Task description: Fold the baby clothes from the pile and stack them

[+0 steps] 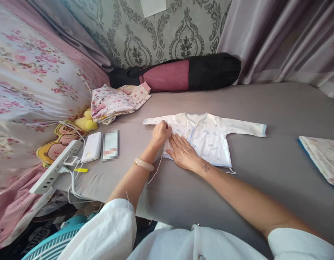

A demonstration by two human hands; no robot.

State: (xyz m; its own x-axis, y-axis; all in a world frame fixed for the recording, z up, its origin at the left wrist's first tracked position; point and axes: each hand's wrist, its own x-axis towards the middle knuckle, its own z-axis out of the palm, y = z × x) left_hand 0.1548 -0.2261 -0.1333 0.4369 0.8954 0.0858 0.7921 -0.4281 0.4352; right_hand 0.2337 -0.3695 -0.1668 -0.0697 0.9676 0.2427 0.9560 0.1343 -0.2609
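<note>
A small white baby shirt point(210, 139) with pale blue trim and a faint print lies spread on the grey sheet, both sleeves stretched out sideways. My right hand point(181, 151) rests flat on its left front, fingers together and extended. Beside it, my left hand point(161, 133) is closed at the shirt's left edge, just below the left sleeve; its fingertips are partly hidden, but they appear to pinch the cloth. A thin white tie string point(157, 171) hangs from the shirt's lower left side, and another short tie point(231, 171) pokes out at the lower right corner.
Folded pink-print clothes point(116, 103) lie at the back left. Nearer are a white power bank point(91, 147), a blurred packet point(110, 145) and a power strip point(57, 166) with cables. A black-and-pink rolled bag point(167, 75) lies along the wall. Folded cloth point(324, 157) sits far right.
</note>
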